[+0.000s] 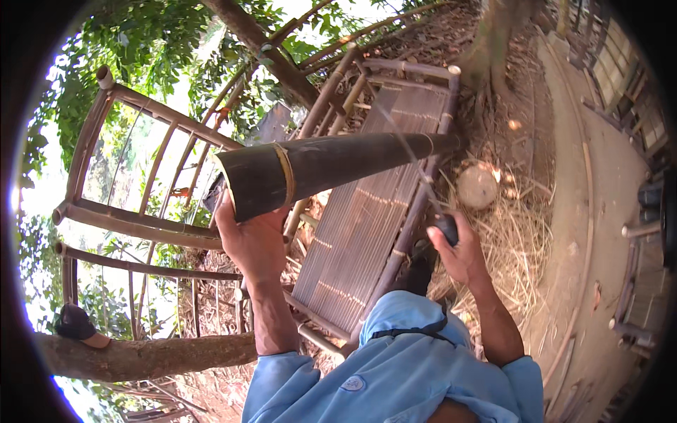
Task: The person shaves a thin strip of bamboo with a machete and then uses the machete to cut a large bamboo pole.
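Note:
A thick, dark bamboo pole (345, 166) slants across the view, its cut end at the left and its far end resting low near the tree base. Just behind that cut end, a pale node ring circles the pole. My left hand (255, 243) is closed around the cut end from below. In my right hand (465, 254) is the black handle of a machete (416, 156). Its thin, somewhat blurred blade points up and to the left, crossing in front of the pole; whether it touches the bamboo I cannot tell.
A slatted bamboo bench (374, 211) lies beneath the pole. Bamboo railings (148, 218) and a thick branch (155, 358) with a dark knife-like handle at its left fill the left side. Right of the bench are a round stump (478, 186), straw (515, 261) and a tree trunk (490, 49).

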Available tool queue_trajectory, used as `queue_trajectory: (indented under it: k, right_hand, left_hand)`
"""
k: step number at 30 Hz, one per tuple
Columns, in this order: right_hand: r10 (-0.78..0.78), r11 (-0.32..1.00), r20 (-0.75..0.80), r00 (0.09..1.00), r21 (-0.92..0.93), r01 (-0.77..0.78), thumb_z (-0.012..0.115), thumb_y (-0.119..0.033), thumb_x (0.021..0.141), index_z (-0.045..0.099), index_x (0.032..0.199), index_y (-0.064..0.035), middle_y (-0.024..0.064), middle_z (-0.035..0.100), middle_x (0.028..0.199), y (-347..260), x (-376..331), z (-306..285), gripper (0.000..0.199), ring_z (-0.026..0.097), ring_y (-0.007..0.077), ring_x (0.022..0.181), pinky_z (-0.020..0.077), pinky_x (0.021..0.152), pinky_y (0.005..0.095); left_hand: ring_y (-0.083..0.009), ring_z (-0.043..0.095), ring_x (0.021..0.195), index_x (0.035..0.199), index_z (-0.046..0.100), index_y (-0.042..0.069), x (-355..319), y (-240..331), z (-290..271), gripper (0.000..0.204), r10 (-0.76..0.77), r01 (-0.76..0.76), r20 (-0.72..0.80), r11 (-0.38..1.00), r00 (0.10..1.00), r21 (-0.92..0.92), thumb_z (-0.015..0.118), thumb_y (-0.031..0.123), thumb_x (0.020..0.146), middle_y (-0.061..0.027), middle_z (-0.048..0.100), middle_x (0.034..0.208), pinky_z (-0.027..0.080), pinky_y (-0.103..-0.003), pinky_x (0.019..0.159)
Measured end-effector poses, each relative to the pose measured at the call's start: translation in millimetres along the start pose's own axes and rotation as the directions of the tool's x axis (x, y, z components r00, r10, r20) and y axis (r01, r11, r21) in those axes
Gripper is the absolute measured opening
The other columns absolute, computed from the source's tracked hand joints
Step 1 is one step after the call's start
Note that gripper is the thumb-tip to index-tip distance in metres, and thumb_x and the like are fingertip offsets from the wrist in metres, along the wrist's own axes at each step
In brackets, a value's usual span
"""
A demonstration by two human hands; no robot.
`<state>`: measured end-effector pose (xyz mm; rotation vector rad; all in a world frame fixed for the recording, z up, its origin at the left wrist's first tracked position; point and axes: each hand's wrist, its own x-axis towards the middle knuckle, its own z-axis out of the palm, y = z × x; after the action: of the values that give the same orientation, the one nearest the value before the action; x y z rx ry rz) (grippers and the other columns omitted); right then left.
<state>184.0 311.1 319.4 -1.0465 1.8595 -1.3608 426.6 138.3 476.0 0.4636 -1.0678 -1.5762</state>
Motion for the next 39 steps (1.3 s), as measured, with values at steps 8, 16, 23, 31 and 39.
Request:
queue_trajectory:
  k: [8, 16, 23, 31, 39]
  right_hand:
    - [-0.142, 0.984, 0.056, 0.988, -0.100, 0.147, 0.072, -0.027, 0.094, 0.054, 0.129, -0.0018, 0.0251, 0.069, 0.102, -17.1, -76.3, 7.1, 0.047, 0.071, 0.0408, 0.092, 0.0554, 0.076, 0.0447]
    - [-0.234, 0.940, 0.020, 0.972, -0.250, 0.231, 0.070, -0.022, 0.095, 0.053, 0.130, -0.0030, 0.0213, 0.068, 0.105, -58.0, -135.4, -28.5, 0.043, 0.070, 0.0430, 0.087, 0.0571, 0.070, 0.0446]
    - [-0.465, 0.846, -0.001, 0.885, -0.294, 0.445, 0.075, -0.022, 0.091, 0.053, 0.121, 0.0056, 0.0182, 0.067, 0.103, -92.3, -193.5, -53.0, 0.046, 0.073, 0.0308, 0.078, 0.0592, 0.061, 0.0387]
    - [-0.395, 0.896, -0.073, 0.916, -0.251, 0.367, 0.083, -0.017, 0.083, 0.057, 0.114, 0.0039, 0.0198, 0.068, 0.088, -88.2, -218.4, -61.8, 0.045, 0.072, 0.0331, 0.070, 0.0587, 0.060, 0.0394]
    - [-0.308, 0.917, -0.073, 0.948, -0.287, 0.276, 0.078, -0.022, 0.088, 0.056, 0.115, 0.0028, 0.0227, 0.068, 0.081, -73.6, -219.4, -63.6, 0.043, 0.073, 0.0344, 0.071, 0.0569, 0.055, 0.0398]
  left_hand:
    - [-0.0214, 0.065, 0.117, 0.139, 0.049, 0.002, -119.3, -49.6, -19.9, 0.042, -0.212, 0.258, -0.280, 0.956, 0.936, 0.139, 0.053, 0.021, 0.102, -0.0136, 0.062, 0.131, 0.055, -0.041, 0.101]
    - [-0.0154, 0.062, 0.107, 0.139, 0.047, 0.005, -169.2, -64.7, 26.1, 0.048, -0.270, 0.262, 0.013, 0.942, 0.963, 0.212, 0.060, 0.022, 0.096, -0.0073, 0.060, 0.119, 0.053, -0.031, 0.094]
    - [-0.0197, 0.064, 0.107, 0.130, 0.041, 0.012, -198.2, -78.6, 30.6, 0.049, -0.437, 0.440, 0.085, 0.898, 0.895, -0.011, 0.072, 0.011, 0.092, -0.0096, 0.059, 0.118, 0.058, -0.036, 0.092]
    - [-0.0211, 0.063, 0.111, 0.130, 0.039, 0.009, -210.9, -78.9, 58.2, 0.047, -0.415, 0.384, 0.100, 0.893, 0.904, 0.235, 0.069, 0.012, 0.094, -0.0123, 0.057, 0.123, 0.057, -0.037, 0.095]
    - [-0.0244, 0.059, 0.123, 0.148, 0.038, 0.009, -221.1, -83.0, 22.5, 0.054, -0.539, 0.515, -0.002, 0.805, 0.842, 0.294, 0.061, 0.019, 0.101, -0.0128, 0.056, 0.136, 0.053, -0.041, 0.101]
